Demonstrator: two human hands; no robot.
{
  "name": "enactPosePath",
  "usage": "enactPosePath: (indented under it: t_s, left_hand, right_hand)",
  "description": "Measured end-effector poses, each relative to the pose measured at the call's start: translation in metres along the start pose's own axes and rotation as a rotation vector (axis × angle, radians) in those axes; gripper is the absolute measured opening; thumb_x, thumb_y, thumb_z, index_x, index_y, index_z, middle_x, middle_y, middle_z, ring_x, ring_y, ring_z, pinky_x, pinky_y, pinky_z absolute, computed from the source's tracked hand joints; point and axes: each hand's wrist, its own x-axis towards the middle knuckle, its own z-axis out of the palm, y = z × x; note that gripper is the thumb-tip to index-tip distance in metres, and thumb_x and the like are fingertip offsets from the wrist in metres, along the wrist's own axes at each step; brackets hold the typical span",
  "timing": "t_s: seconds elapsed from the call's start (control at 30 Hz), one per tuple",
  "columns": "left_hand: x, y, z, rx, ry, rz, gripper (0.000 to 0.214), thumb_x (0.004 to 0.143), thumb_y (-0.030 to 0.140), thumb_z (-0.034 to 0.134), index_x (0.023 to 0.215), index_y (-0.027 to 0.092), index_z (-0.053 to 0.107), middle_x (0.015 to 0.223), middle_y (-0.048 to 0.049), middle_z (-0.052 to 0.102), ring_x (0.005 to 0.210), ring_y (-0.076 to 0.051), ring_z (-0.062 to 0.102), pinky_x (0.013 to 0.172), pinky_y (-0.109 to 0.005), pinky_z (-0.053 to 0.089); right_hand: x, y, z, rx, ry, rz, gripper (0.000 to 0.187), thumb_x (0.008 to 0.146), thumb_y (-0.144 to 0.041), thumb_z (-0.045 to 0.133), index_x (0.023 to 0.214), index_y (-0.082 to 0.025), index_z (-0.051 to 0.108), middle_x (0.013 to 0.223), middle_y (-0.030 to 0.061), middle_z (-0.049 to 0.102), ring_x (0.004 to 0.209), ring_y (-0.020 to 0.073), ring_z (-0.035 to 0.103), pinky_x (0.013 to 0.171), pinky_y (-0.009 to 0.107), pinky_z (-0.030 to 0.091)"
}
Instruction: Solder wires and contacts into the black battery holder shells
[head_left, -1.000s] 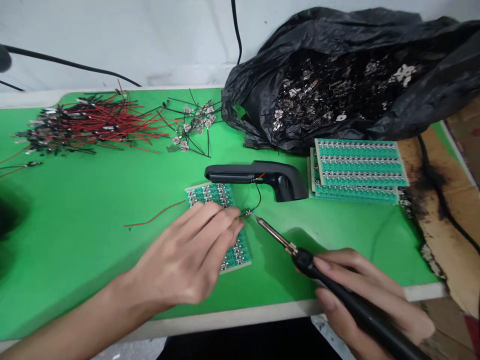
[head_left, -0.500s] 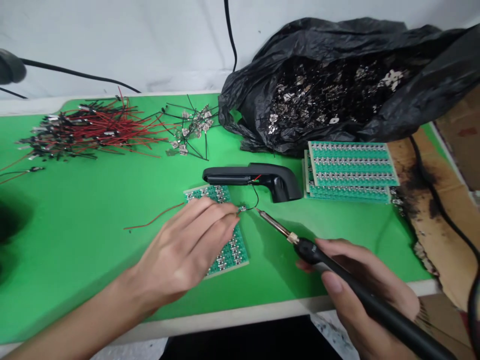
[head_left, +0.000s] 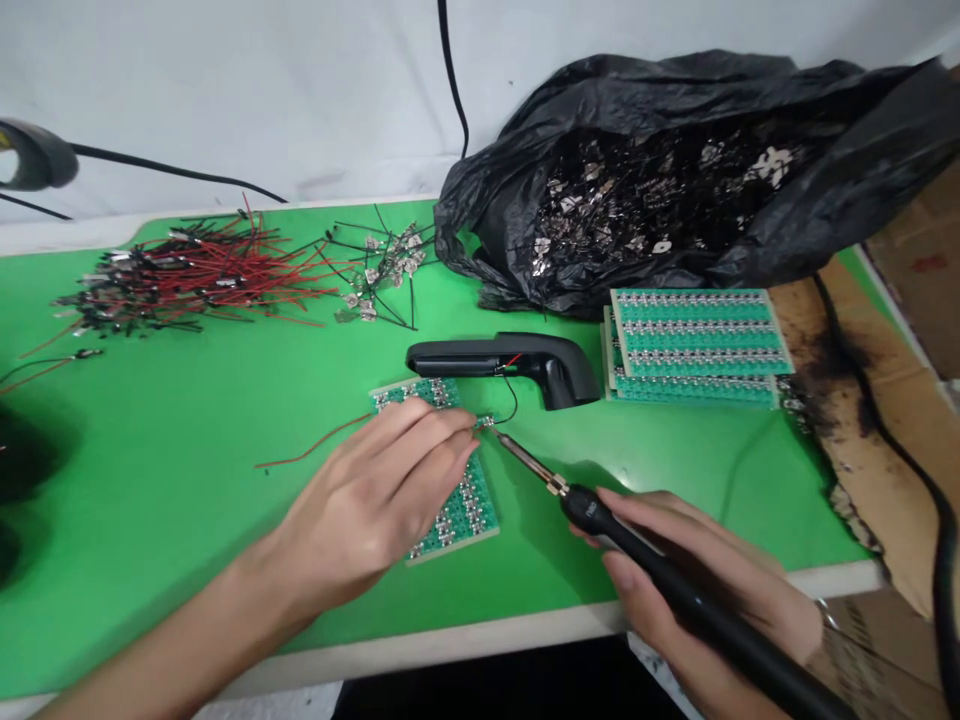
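Note:
In the head view, my left hand (head_left: 382, 480) is closed in a pinch over a green circuit board panel (head_left: 469, 490). Its fingertips hold a small circuit board (head_left: 487, 422), mostly hidden. A red wire (head_left: 315, 444) runs from under this hand to the left. My right hand (head_left: 697, 570) grips a black soldering iron (head_left: 600, 515), whose tip meets or nearly touches the small board. A thin black wire (head_left: 516, 400) curves from the board up to a black curved plastic housing (head_left: 502, 352), where a short red wire also shows.
Stacked green circuit panels (head_left: 701, 330) lie to the right, by scorched cardboard (head_left: 855, 400). A black plastic bag (head_left: 637, 95) of metal parts stands at the back. Red and black wires (head_left: 217, 270) are heaped back left, beside metal tabs with black leads (head_left: 394, 260).
The soldering iron has moved left, bringing its tip from the black wire to the small board. My left hand keeps its pinch, and the view has shifted slightly.

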Motion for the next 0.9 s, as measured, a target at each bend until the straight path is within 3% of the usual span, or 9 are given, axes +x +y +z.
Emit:
enactPosePath:
  t_s: [0.27, 0.67, 0.9]
  left_hand:
    - [0.0, 0.001, -0.001, 0.015, 0.0, 0.012, 0.019, 0.105, 0.003, 0.066, 0.123, 0.002, 0.07, 0.121, -0.0154, 0.081, 0.109, -0.025, 0.078, 0.1, -0.042, 0.066]
    - [0.003, 0.001, -0.001, 0.003, 0.006, -0.005, 0.015, 0.105, 0.003, 0.065, 0.12, 0.003, 0.07, 0.117, -0.0147, 0.082, 0.105, -0.023, 0.077, 0.095, -0.04, 0.067]
    - [0.003, 0.002, -0.001, -0.015, 0.019, -0.001, 0.014, 0.103, 0.001, 0.067, 0.117, 0.001, 0.07, 0.116, -0.0161, 0.082, 0.103, -0.025, 0.078, 0.093, -0.041, 0.067]
  right_hand:
    - [0.003, -0.001, 0.004, -0.03, 0.02, -0.012, 0.034, 0.098, -0.012, 0.072, 0.127, -0.029, 0.077, 0.1, -0.0055, 0.083, 0.084, 0.005, 0.081, 0.084, 0.006, 0.062]
    - [-0.01, 0.005, 0.009, -0.004, 0.051, 0.001, 0.041, 0.096, -0.011, 0.075, 0.133, -0.029, 0.078, 0.101, 0.0031, 0.082, 0.082, 0.0172, 0.081, 0.076, 0.025, 0.07]
    - [-0.011, 0.005, 0.01, -0.032, 0.048, -0.038, 0.043, 0.096, -0.008, 0.073, 0.134, -0.028, 0.077, 0.101, 0.0029, 0.081, 0.081, 0.0163, 0.08, 0.077, 0.026, 0.07]
